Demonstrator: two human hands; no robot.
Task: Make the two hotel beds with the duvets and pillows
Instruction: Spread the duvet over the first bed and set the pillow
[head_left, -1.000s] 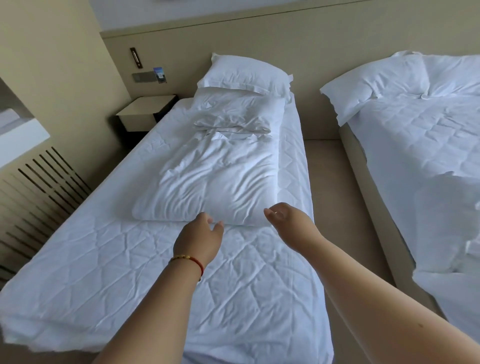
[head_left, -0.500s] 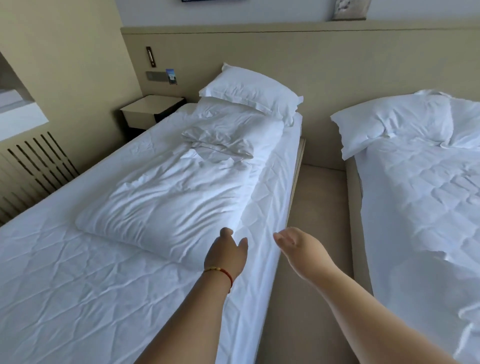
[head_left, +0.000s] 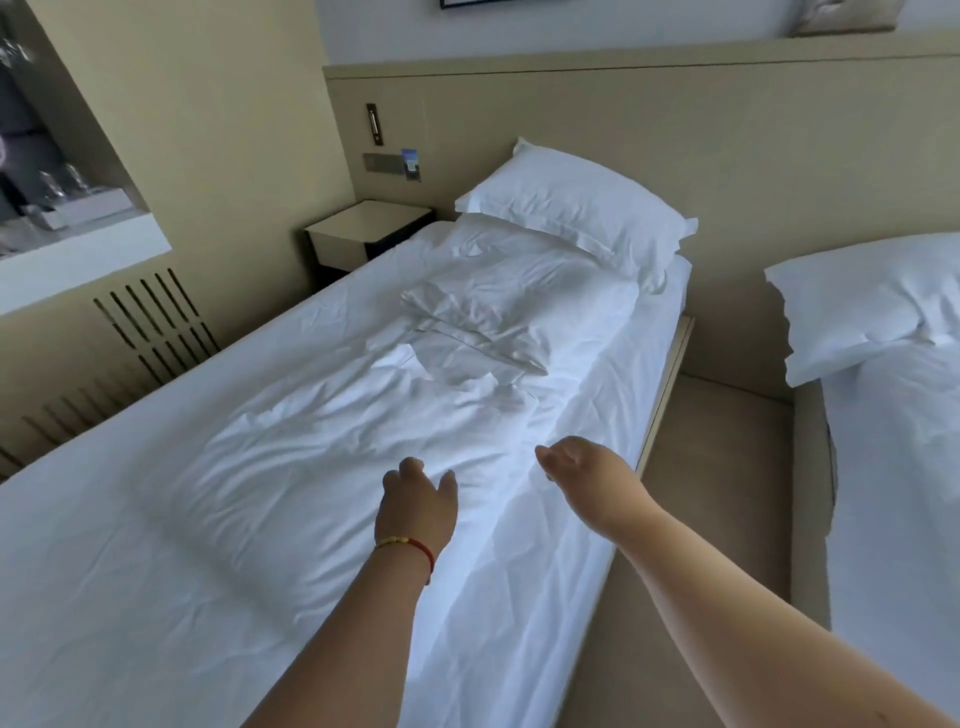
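Both hands loose, gripping nothing. Folded duvet (head_left: 363, 441) runs lengthwise toward the pillow (head_left: 576, 208); my left hand (head_left: 415, 506) hovers over its near edge, right hand (head_left: 589, 475) beside.

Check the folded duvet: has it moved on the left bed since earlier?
No. The folded duvet still lies just below the pillow; only the camera shifted.
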